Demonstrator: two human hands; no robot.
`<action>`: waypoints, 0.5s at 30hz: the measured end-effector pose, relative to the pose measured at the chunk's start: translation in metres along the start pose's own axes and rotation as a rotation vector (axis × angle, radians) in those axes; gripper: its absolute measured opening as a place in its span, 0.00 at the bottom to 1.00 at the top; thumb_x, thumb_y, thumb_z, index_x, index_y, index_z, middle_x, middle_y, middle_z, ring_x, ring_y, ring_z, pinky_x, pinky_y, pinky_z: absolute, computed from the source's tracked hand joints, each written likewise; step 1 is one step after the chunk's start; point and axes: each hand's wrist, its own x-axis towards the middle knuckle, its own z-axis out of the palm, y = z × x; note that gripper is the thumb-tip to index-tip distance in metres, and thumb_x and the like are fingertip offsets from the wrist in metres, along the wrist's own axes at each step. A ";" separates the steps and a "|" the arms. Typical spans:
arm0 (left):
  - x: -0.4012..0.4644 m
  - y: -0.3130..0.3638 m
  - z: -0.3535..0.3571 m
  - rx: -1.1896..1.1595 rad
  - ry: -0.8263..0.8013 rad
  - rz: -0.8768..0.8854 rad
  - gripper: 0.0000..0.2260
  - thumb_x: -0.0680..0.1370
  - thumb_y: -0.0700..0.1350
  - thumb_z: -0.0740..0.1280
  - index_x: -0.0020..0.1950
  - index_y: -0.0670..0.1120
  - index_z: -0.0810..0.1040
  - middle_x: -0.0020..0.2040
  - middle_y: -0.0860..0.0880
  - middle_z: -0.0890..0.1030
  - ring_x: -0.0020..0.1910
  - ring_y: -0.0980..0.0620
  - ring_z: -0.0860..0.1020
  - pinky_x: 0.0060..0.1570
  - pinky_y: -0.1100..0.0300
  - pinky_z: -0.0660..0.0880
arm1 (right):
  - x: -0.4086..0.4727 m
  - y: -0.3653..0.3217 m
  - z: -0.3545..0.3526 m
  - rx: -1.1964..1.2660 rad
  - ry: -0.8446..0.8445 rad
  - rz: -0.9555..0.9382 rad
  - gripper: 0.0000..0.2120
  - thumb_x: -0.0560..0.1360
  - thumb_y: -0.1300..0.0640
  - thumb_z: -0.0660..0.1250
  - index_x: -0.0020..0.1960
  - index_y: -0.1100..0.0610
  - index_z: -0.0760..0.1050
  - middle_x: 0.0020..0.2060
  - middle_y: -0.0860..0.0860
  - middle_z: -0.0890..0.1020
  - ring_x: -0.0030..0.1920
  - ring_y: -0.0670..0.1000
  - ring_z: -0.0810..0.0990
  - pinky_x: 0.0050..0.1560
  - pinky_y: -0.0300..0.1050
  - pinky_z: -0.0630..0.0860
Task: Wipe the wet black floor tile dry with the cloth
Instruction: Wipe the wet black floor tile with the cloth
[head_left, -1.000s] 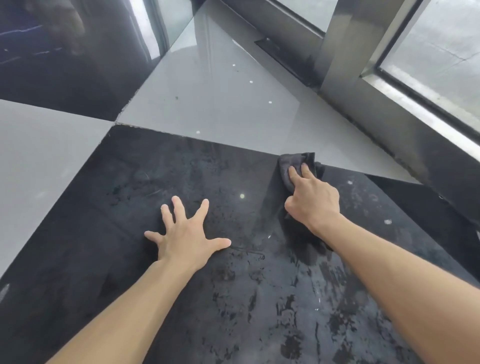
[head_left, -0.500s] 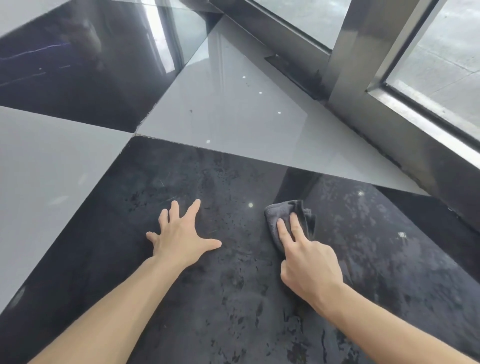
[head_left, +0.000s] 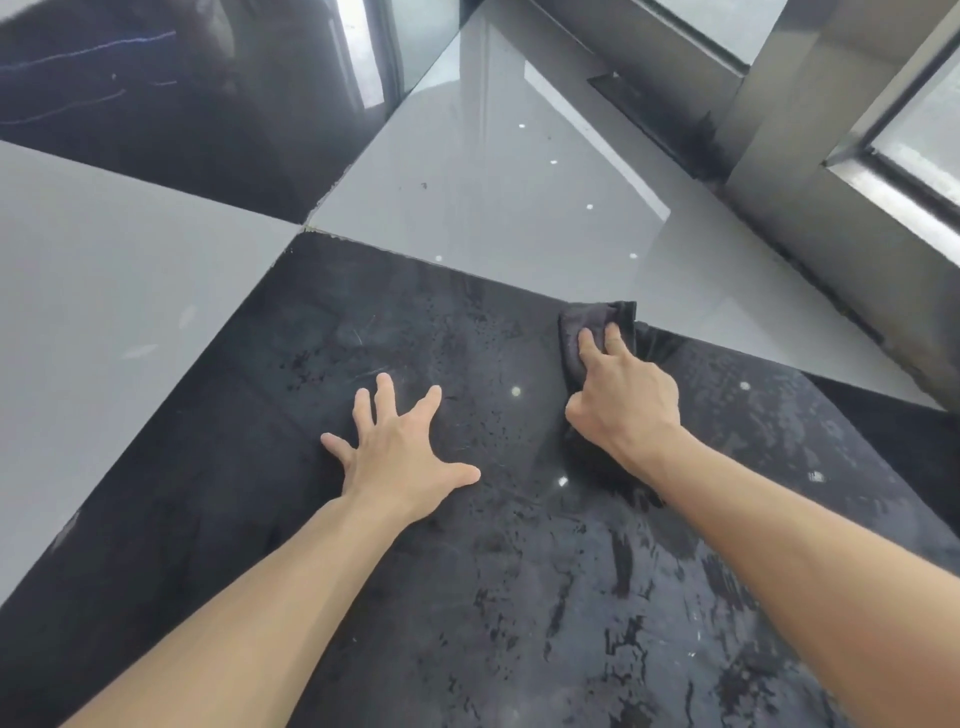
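The black floor tile (head_left: 291, 426) fills the lower part of the head view, streaked with water, most heavily near me on the right. My right hand (head_left: 623, 400) presses a dark grey cloth (head_left: 592, 319) flat against the tile at its far edge, where it meets the grey tile. Two fingers lie on top of the cloth; most of the cloth sits under the palm. My left hand (head_left: 400, 452) rests flat on the tile to the left, fingers spread, holding nothing.
Glossy grey tiles (head_left: 493, 182) lie beyond and to the left (head_left: 104, 291), with another black tile (head_left: 182, 104) at the far left. A metal window or door frame (head_left: 810, 171) runs along the right, with a dark floor slot at its base.
My right hand has pushed the cloth away from me, from the middle of the tile out to its far edge. My left hand has stayed planted on the tile.
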 end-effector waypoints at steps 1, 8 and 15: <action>0.000 0.000 0.000 -0.009 -0.001 0.002 0.42 0.66 0.60 0.72 0.74 0.60 0.53 0.77 0.47 0.41 0.74 0.46 0.38 0.66 0.32 0.44 | -0.005 -0.002 0.000 0.008 -0.004 0.000 0.34 0.72 0.55 0.59 0.76 0.52 0.51 0.76 0.53 0.53 0.55 0.60 0.78 0.37 0.44 0.67; 0.007 -0.006 -0.020 0.037 0.035 0.055 0.42 0.66 0.61 0.71 0.74 0.58 0.53 0.76 0.46 0.48 0.73 0.47 0.45 0.66 0.36 0.54 | -0.087 -0.033 0.017 0.068 -0.093 -0.110 0.36 0.72 0.55 0.58 0.76 0.49 0.47 0.77 0.49 0.47 0.45 0.57 0.80 0.36 0.43 0.65; 0.010 -0.050 -0.041 0.142 0.060 -0.153 0.47 0.64 0.69 0.68 0.74 0.61 0.46 0.76 0.43 0.47 0.73 0.42 0.46 0.63 0.36 0.59 | -0.095 -0.047 0.023 0.025 -0.089 -0.166 0.36 0.72 0.55 0.57 0.76 0.49 0.46 0.77 0.49 0.46 0.43 0.57 0.80 0.35 0.44 0.64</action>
